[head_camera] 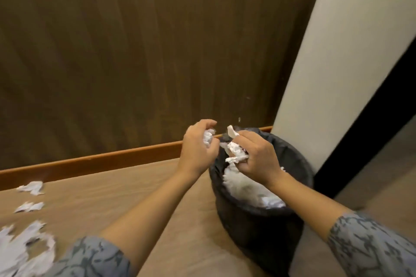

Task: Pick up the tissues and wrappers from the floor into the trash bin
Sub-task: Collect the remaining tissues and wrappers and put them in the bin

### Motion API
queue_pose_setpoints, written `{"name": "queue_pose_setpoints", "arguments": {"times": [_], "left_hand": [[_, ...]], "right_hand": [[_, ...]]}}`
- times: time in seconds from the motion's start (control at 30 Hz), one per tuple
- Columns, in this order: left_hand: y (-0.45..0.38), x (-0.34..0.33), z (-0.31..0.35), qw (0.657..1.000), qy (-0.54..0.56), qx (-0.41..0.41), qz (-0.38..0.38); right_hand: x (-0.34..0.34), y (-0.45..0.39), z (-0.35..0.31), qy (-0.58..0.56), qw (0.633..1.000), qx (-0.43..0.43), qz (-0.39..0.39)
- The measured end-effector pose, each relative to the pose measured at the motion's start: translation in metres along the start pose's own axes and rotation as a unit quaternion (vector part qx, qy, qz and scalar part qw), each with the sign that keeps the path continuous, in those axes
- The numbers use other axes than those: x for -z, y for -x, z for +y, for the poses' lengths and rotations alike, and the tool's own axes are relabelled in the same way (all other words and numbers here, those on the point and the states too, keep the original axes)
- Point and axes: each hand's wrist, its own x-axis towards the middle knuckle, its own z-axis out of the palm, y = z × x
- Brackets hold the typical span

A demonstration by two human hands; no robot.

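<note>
Far left, on the tan wood-grain floor: three lots of loose white torn tissue. A small crumpled piece lies farthest; a second small scrap lies nearer; a large ragged heap lies nearest, at the lower left corner. All lie well apart from the bin.

Centre: left hand, fingers curled round a small white tissue wad, held just left of the bin's rim.

Right of centre: right hand, fingers closed on a crumpled white-and-silvery wrapper bundle, held over the bin's mouth.

Right: round black trash bin with dark liner bag, standing near the orange wooden skirting and the cream wall panel. White paper waste already fills much of it.

Handling, judged: tissue is very light, soft and compressible, tears easily, may drift when let go. Take the heap by gathering from its edges inward and bunching it; pinch small scraps at their raised folds.
</note>
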Motion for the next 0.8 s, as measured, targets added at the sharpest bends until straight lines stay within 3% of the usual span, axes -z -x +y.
{"name": "queue_pose_setpoints", "arguments": {"times": [0.1, 0.2, 0.3, 0.37, 0.43, 0.6, 0.8], "left_hand": [[-0.002, -0.048, 0.026, 0.998, 0.053, 0.014, 0.01], [0.001, -0.085, 0.028, 0.998, 0.047, 0.029, -0.03], [0.006, -0.1, 0.016, 0.989, 0.051, 0.071, -0.115], [0.009, -0.097, 0.01, 0.988, 0.049, 0.077, -0.125], [0.008, -0.084, 0.005, 0.992, 0.037, 0.069, -0.101], [0.0, -0.022, -0.022, 0.992, -0.053, 0.064, -0.094], [0.01, 0.089, -0.061, 0.979, -0.159, 0.093, -0.082]], "right_hand": [[0.012, 0.019, 0.028, 0.008, 0.996, -0.093, 0.014], [0.014, 0.035, 0.053, 0.009, 0.982, -0.19, -0.005], [0.007, 0.047, 0.065, -0.021, 0.957, -0.269, -0.105], [0.001, 0.051, 0.069, -0.021, 0.941, -0.29, -0.175], [-0.003, 0.048, 0.067, -0.027, 0.944, -0.28, -0.173], [-0.016, 0.009, 0.029, -0.122, 0.954, -0.275, -0.011], [-0.058, -0.06, -0.073, -0.25, 0.962, -0.11, 0.013]]}}
